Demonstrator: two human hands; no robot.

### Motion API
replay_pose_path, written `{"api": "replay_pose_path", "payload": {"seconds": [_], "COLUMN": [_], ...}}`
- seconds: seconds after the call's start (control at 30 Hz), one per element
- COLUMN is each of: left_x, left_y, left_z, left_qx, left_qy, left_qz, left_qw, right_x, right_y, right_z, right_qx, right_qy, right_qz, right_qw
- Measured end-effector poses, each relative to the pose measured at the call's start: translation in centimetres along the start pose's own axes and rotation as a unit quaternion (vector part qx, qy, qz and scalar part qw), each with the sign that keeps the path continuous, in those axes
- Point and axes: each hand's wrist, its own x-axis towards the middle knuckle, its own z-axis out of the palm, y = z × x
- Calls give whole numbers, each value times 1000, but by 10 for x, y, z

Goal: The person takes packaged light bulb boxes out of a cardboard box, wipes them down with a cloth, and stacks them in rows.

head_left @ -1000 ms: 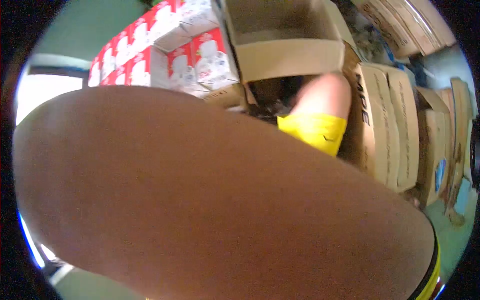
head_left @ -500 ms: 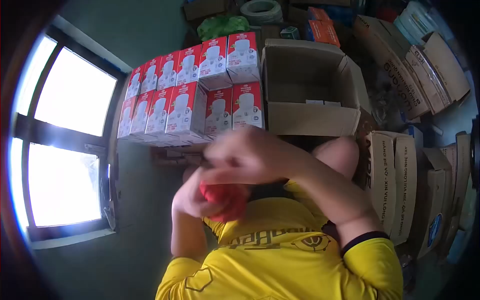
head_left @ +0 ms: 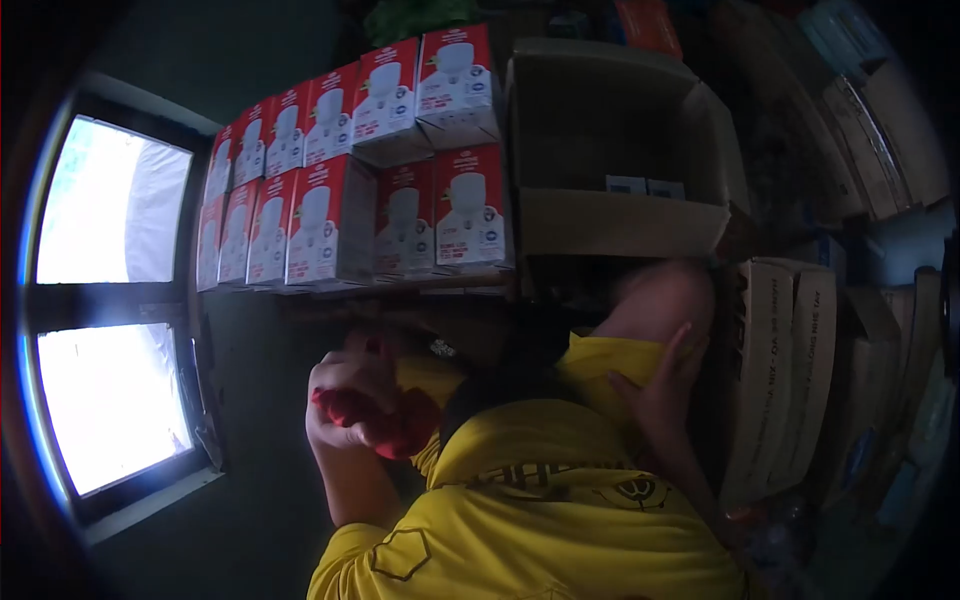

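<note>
My left hand is closed around a bunched red cloth, held in front of the left side of my yellow shirt. Some of the cloth sticks out on both sides of the fingers. On my right thigh, by the yellow shorts, lies my right hand, thumb and fingers apart and nothing in it. Beyond my lap stand two stacked rows of red and white light bulb boxes, their bulb pictures facing me.
An open cardboard carton with small white boxes inside stands right of the bulb boxes. Tall cardboard cartons line my right side. A bright window is at the left. An orange box sits at the back.
My hands have come apart: the right has moved down to the thigh, the left with the red cloth has shifted left. The picture is darker and the view has shifted slightly.
</note>
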Motion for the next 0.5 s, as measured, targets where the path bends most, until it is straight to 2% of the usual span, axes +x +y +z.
{"api": "replay_pose_path", "payload": {"seconds": [0.07, 0.13, 0.2, 0.27, 0.33, 0.37, 0.43, 0.47, 0.5], "left_x": [23, 30, 37, 45, 46, 45, 37, 31, 26], "left_y": [-7, -9, 0, 12, 21, 21, 23, 26, 29], "left_z": [3, 9, 15, 16, 16, 12, 17, 19, 17], "left_qx": [-16, -18, -4, 40, 80, 75, 94, 104, 122], "left_qy": [-103, -82, -42, -16, 7, -10, 75, 119, 123], "left_qz": [46, 73, 84, 77, 67, 78, 62, 53, 44], "left_qw": [994, 994, 996, 996, 995, 994, 991, 986, 984], "right_x": [10, 37, 89, 148, 218, 256, 319, 342, 364], "right_y": [4, 11, 7, -3, -11, -12, -31, -43, -39], "right_z": [-1, -6, -30, -53, -52, -41, -21, -12, 8], "right_qx": [-17, -66, 40, 144, 238, 182, 57, -12, -106], "right_qy": [36, 93, 241, 239, 191, 126, -31, -124, -149], "right_qz": [-22, -76, -188, -222, -265, -231, -157, -115, -92], "right_qw": [999, 991, 951, 934, 915, 947, 986, 985, 979]}}
